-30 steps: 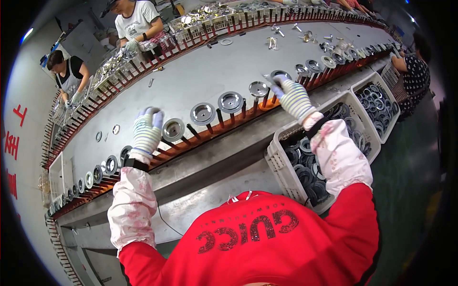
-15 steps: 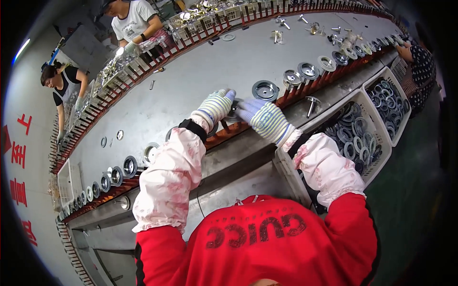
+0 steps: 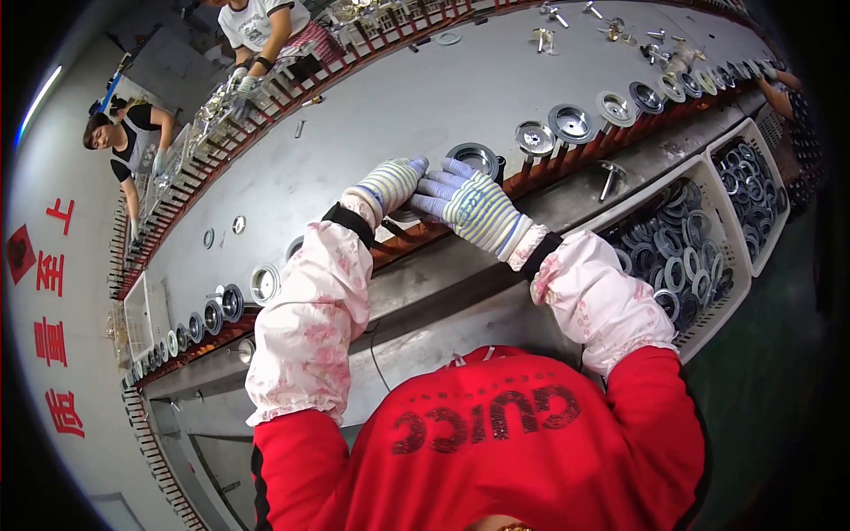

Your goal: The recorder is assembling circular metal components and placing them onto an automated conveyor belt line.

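My left hand (image 3: 390,188), in a striped knit glove, is closed at the near edge of the grey table, its fingertips almost meeting those of my right hand. From the right, my right hand (image 3: 476,207), in a matching glove, reaches over with its fingers pressed together and bent downward. Between and under them is a spot on the row of red uprights; what they grip there is hidden by the gloves. Just beyond my right fingers sits a round metal cup with a dark grey ring (image 3: 474,159). Further right stand a plain metal cup (image 3: 535,138) and another ringed cup (image 3: 571,124).
Two white crates stand at the right; the nearer crate (image 3: 742,257) holds many grey rings. A stemmed metal part (image 3: 611,180) lies on the ledge. Loose stemmed parts (image 3: 544,40) are at the table's far side. Other people (image 3: 266,35) work across the table.
My hands have drawn together over the round metal piece that showed between them before, now covered. The whole view has shifted, with the row of cups appearing slightly displaced.
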A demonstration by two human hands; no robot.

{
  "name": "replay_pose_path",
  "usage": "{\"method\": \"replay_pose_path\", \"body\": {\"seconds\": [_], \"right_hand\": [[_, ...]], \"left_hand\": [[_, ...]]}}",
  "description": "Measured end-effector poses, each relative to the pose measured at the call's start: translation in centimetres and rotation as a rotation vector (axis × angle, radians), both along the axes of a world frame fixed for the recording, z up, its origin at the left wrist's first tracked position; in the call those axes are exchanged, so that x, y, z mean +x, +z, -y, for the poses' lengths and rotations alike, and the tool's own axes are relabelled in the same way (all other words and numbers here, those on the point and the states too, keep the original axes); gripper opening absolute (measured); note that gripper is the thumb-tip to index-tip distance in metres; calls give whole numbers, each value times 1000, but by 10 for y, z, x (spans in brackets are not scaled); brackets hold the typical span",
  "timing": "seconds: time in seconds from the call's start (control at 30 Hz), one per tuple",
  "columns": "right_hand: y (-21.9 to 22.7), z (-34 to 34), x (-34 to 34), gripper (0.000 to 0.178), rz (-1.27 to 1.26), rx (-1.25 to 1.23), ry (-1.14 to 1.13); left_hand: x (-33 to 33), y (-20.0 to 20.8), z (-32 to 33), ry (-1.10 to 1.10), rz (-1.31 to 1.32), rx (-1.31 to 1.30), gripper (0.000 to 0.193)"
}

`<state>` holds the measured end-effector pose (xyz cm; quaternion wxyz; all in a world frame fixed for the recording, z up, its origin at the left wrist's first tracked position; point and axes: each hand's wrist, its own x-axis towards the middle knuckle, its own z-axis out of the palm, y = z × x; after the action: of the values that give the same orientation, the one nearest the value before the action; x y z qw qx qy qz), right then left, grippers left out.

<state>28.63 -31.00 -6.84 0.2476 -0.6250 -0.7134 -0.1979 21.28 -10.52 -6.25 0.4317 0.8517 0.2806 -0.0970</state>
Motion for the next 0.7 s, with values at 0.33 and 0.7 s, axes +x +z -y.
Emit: {"method": "replay_pose_path", "body": {"seconds": [0.33,0.7], "right_hand": [[8,59,18,36,-195,-28,78],[-77,280,165,38,-714,-605,-814]], "left_hand": [[-2,11,65,215,-139,531,53],[3,20,34,118,-362,777,49]]}}
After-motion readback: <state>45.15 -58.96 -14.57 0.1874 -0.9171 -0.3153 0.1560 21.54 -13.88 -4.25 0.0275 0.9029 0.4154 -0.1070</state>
